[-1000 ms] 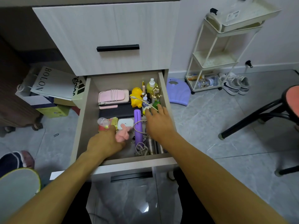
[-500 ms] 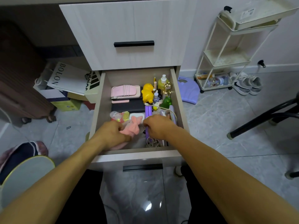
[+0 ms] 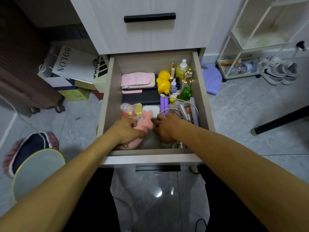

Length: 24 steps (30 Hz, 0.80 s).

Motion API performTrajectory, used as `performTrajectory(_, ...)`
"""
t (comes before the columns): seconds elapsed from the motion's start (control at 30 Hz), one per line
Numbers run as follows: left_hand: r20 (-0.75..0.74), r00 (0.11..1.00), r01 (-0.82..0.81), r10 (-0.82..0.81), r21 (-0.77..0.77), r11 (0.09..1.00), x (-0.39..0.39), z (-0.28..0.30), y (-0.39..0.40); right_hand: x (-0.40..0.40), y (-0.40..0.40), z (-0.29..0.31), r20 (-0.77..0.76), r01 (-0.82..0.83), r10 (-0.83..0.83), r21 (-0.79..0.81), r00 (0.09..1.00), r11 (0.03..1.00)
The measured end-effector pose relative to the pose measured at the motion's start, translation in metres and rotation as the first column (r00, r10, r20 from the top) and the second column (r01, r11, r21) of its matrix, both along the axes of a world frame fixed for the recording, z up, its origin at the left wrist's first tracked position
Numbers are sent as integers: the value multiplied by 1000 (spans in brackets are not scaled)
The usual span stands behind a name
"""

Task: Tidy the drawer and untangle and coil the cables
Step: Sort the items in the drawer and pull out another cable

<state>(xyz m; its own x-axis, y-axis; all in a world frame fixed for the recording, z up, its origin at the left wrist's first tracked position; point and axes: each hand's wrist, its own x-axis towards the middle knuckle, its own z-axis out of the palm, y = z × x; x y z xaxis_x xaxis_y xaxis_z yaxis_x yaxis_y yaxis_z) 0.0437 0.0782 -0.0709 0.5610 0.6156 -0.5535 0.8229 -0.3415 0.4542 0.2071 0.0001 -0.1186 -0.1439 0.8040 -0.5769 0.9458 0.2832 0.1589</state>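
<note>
The open wooden drawer [image 3: 199, 91] is full of small items. My left hand [image 3: 127, 131] is shut on a pink plush toy [image 3: 144, 122] at the drawer's front left. Beside it, my right hand [image 3: 164, 127] is down at the front middle with fingers curled; what it grips is hidden. A beige cable [image 3: 185, 101] loops over purple tubes [image 3: 194, 111] on the right, running from a connector near the purple bar [image 3: 163, 103]. Tangled cable [image 3: 168, 145] lies under my right wrist. A white cable is wrapped around a pink pouch [image 3: 138, 79] at the back left.
The drawer's back right holds a yellow duck [image 3: 163, 82], a yellow-green bottle [image 3: 183, 69], a green toy [image 3: 185, 93] and a gold figure [image 3: 187, 77]. Boxes and a white paper bag [image 3: 73, 64] stand left; a white rack [image 3: 250, 47], shoes [image 3: 280, 72] and a black stool leg [image 3: 280, 121] right.
My right hand pulled back from the duck area to the drawer's front, next to the plush. My left hand drew the pink plush nearer the front edge. The camera moved closer.
</note>
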Motion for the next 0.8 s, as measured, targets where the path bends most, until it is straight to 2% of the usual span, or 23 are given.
performTrajectory(0.17,-178,973,131,-146,-92,987,16,-10,-12,6,-8,0,25,-68,67,53,997,996)
performTrajectory(0.27,-251,956,128,-153,-116,985,30,-14,-20,10,-10,0,14,-77,77,71,997,994)
performTrajectory(0.43,-305,897,337,-320,4,942,51,-13,-31,14,-15,3,-8,-80,82,107,997,991)
performTrajectory(0.57,-357,854,418,-378,40,908,55,-10,-37,24,-17,9,-137,-11,25,102,990,995)
performTrajectory(0.63,-366,838,464,-405,87,882,59,-11,-38,27,-20,10,-152,-7,23,106,988,994)
performTrajectory(0.7,-401,829,436,-390,29,899,59,-9,-42,26,-23,4,-162,8,11,116,987,993)
performTrajectory(0.77,-489,739,497,-464,-70,865,58,-21,-34,25,-24,-2,-183,33,-10,122,983,992)
performTrajectory(0.8,-501,748,483,-436,-41,875,57,-23,-30,25,-25,-2,-198,50,-24,124,980,991)
